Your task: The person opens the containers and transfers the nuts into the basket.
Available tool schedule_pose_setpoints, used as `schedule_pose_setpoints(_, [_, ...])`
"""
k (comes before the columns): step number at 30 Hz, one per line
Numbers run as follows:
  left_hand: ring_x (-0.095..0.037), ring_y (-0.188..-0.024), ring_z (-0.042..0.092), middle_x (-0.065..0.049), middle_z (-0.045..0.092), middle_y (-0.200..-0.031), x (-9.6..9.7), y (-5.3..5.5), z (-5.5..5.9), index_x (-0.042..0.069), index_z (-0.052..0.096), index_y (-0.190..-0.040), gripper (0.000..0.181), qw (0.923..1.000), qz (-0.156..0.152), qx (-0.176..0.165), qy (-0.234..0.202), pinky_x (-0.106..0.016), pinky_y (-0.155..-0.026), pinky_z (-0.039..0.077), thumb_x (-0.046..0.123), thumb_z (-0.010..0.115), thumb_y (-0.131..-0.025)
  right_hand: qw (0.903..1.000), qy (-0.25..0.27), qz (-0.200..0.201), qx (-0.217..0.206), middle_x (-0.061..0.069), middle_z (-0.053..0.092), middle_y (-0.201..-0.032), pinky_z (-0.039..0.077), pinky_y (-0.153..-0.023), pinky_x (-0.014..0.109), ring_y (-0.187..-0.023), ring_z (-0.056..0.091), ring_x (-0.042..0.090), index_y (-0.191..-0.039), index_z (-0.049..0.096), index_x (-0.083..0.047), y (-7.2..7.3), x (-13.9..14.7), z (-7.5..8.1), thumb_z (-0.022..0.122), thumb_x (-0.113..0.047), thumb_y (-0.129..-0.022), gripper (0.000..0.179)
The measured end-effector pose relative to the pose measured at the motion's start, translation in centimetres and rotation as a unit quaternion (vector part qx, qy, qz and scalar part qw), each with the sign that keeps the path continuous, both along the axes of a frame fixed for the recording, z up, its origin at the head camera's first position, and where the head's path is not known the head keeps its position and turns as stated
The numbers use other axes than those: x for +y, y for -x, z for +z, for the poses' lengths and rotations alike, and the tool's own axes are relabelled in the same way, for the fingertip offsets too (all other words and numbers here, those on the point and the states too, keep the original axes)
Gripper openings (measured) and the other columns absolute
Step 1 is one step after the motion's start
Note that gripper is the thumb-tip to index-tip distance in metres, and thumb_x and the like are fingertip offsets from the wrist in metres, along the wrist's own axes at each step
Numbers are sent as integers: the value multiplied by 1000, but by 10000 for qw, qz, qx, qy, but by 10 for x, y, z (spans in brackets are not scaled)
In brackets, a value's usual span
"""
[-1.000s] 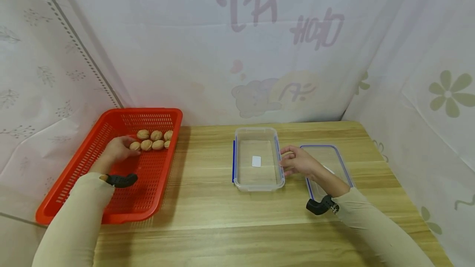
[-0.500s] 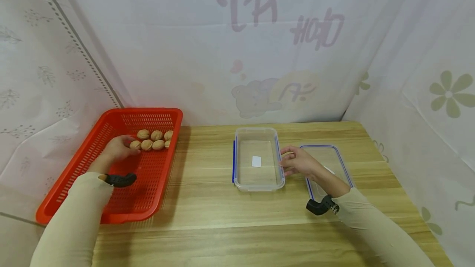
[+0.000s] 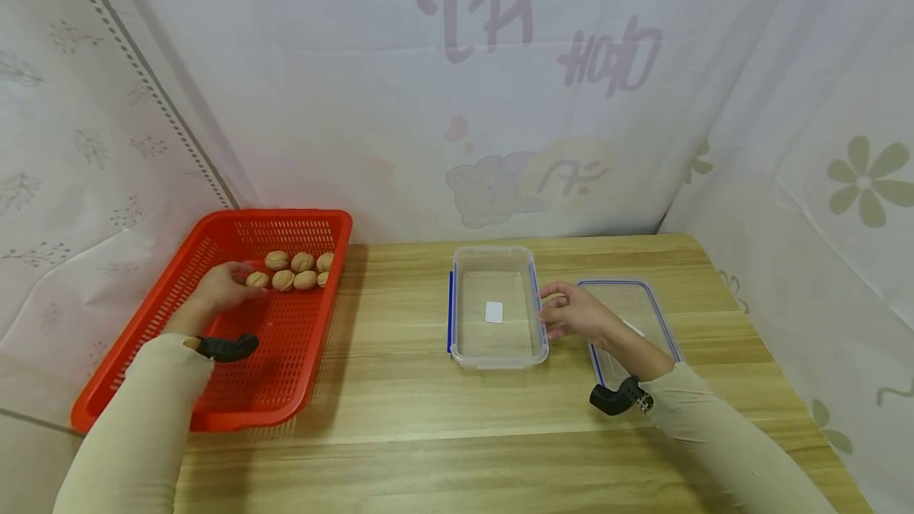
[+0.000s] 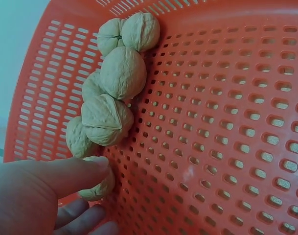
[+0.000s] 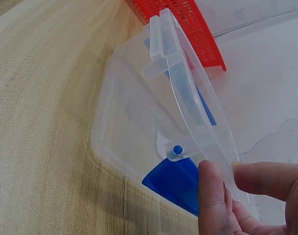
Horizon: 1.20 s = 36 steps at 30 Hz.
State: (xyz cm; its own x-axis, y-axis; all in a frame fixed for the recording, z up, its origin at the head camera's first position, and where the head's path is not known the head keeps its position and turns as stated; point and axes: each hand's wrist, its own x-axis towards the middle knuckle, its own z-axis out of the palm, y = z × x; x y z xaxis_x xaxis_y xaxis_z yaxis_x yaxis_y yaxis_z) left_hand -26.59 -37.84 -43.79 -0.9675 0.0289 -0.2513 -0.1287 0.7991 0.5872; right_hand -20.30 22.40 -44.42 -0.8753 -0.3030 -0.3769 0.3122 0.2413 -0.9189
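Inside the red basket (image 3: 307, 363), my left hand (image 3: 220, 290) pinches the leftmost walnut (image 4: 102, 186), its thumb (image 4: 78, 174) lying across the shell. Several other walnuts (image 3: 305, 280) sit in two rows beside it, toward the basket's back right. A clear plastic food container (image 3: 493, 347) with blue side clips stands open on the table, a white label (image 3: 494, 312) at its bottom. At its right wall, my right hand (image 3: 577, 312) holds the rim between thumb and fingers, close to a blue clip (image 5: 175, 183).
The container's clear lid (image 3: 621, 292) with a blue seal lies on the wooden table (image 3: 400, 403), partly under the right forearm. Printed white cloth (image 3: 371, 101) hangs behind and at both sides. The basket's raised rim surrounds the left hand.
My left hand has shifted slightly left, and the pinched walnut has come a little away from its neighbour. The right hand and the container have stayed put.
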Motion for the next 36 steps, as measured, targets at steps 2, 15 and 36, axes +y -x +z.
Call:
schedule_pose_setpoints(2, [-50, -106, 56, -43, 50, -126, 0, 1, 0, -20, 41, -137, 66, 10000, 93, 16, -6, -53, -86, 53, 19, 72, -93, 10000, 10, -8, -2, 20, 62, -106, 62, -72, 34, -83, 65, 19, -137, 39, 11, 0, 0, 0, 59, 3, -99, 44])
schedule_pose_setpoints(15, [-55, -112, 49, -45, 43, -132, 1, -6, 24, -21, 42, -135, 56, 9982, 426, 248, 333, -63, -94, 46, 24, 52, -103, 10000, -51, 14, 36, 21, 62, -106, 62, -74, 36, -85, 65, 19, -138, 38, 12, 1, 0, 2, 59, 3, -99, 45])
schedule_pose_setpoints(36, [-52, -122, 50, -38, 47, -139, 118, 7, 101, -13, 41, -144, 60, 9946, -313, 932, 321, -65, -99, 43, 28, 57, -103, 9922, -1124, 40, 541, 34, 51, -130, 61, -81, 40, -110, 61, 43, -142, 39, 9, 20, 21, 30, 56, -27, -106, 54])
